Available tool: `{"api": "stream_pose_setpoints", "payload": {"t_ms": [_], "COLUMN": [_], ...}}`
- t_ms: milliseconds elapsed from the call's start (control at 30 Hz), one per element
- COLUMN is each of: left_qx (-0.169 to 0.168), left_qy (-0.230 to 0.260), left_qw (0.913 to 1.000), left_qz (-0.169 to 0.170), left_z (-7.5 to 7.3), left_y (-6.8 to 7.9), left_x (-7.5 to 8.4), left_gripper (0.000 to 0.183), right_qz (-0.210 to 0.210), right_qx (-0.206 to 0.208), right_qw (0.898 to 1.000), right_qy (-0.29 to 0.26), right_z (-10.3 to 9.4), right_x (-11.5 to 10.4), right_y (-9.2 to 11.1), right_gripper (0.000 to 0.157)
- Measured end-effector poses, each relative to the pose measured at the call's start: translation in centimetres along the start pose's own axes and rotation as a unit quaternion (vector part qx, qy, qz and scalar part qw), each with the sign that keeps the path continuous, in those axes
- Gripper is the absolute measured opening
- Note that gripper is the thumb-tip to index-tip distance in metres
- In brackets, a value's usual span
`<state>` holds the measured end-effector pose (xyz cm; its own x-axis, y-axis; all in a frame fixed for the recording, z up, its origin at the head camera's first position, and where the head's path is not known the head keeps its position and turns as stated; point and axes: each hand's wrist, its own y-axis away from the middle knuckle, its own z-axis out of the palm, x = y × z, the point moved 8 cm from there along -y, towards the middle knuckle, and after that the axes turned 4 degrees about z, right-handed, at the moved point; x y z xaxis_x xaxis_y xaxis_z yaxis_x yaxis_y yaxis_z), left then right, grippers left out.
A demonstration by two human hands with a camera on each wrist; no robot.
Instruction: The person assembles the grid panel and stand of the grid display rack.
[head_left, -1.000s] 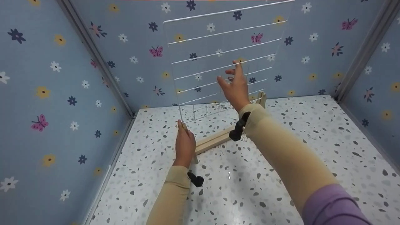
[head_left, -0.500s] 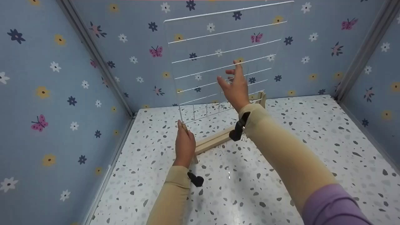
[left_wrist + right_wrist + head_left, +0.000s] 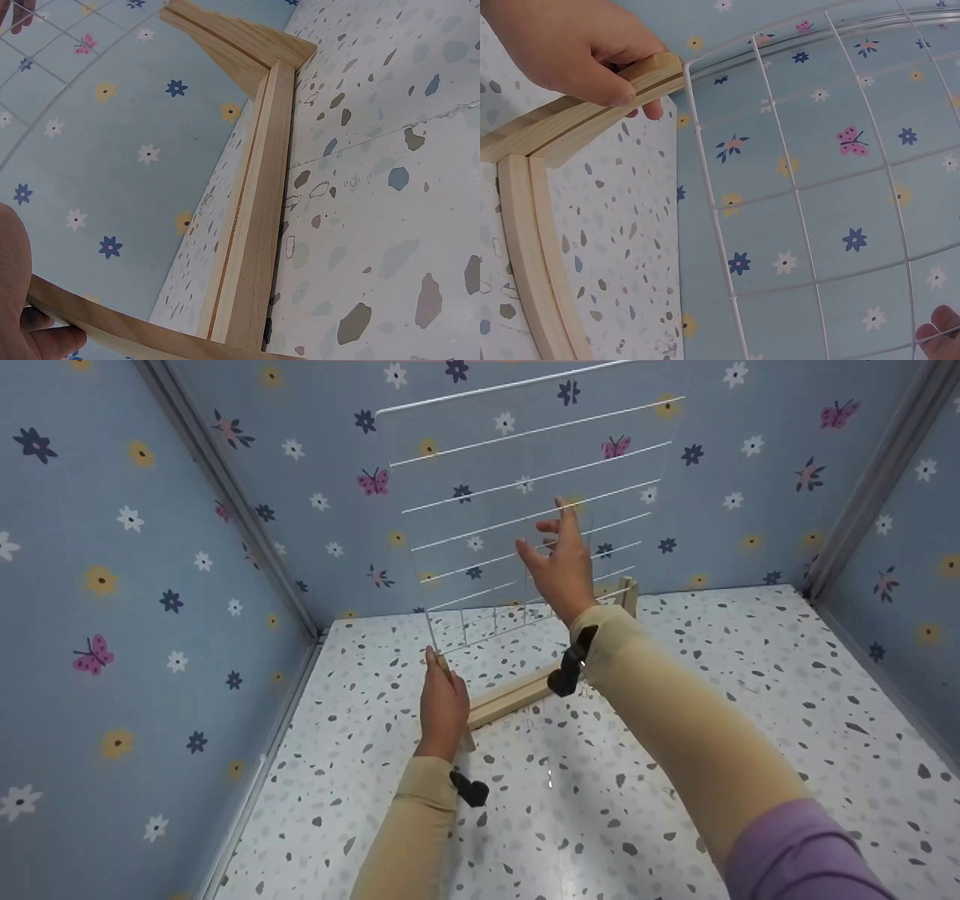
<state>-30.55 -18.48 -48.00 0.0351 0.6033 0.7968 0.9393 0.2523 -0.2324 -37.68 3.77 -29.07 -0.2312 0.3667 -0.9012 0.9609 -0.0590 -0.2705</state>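
My left hand (image 3: 442,712) grips the near upright of a pale wooden stand (image 3: 517,697), low on the left. A groove runs along the stand's long beam, plain in the left wrist view. Above it stands a white wire grid panel (image 3: 536,477), tilted, its lower left corner at the tip of the gripped upright. In the right wrist view the corner of the wires (image 3: 791,169) meets that grooved tip. My right hand (image 3: 562,574) reaches to the panel's middle, index finger extended and thumb spread apart. Its fingertips (image 3: 930,341) touch the wires.
The stand's far upright (image 3: 628,596) rises at the right, close to the back wall. Blue walls (image 3: 337,510) printed with flowers and butterflies surround the white speckled floor (image 3: 750,720). Grey corner strips (image 3: 225,502) join the wall panels.
The panel's upper edge has shifted slightly left and up. My right hand has moved a little up and left with it; the left hand and the stand have barely moved.
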Motion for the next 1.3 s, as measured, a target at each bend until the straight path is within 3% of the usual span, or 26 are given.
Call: {"api": "stream_pose_setpoints", "payload": {"t_ms": [400,600,933,1300], "left_qx": [0.009,0.003,0.01,0.005], "left_qy": [-0.003,-0.001,-0.005,0.007], "left_qw": [0.9998,0.9999,0.9997,0.9999], "left_qz": [0.017,0.014,0.02,0.013], "left_z": [-0.16,-0.05,-0.07,-0.02], "left_y": [0.0,-0.01,-0.02,0.08], "left_x": [0.1,-0.03,0.07,0.06], "left_gripper": [0.065,0.064,0.065,0.065], "right_qz": [-0.008,0.011,-0.006,-0.006], "right_qx": [0.012,0.013,0.011,0.009], "right_qw": [1.0,1.0,1.0,1.0], "right_qy": [0.011,-0.008,0.016,0.005], "right_z": [-0.38,-0.59,-0.11,-0.19], "right_x": [-0.22,0.16,0.0,-0.03], "right_y": [-0.11,-0.22,-0.05,0.15], "right_gripper": [0.081,0.08,0.081,0.081]}}
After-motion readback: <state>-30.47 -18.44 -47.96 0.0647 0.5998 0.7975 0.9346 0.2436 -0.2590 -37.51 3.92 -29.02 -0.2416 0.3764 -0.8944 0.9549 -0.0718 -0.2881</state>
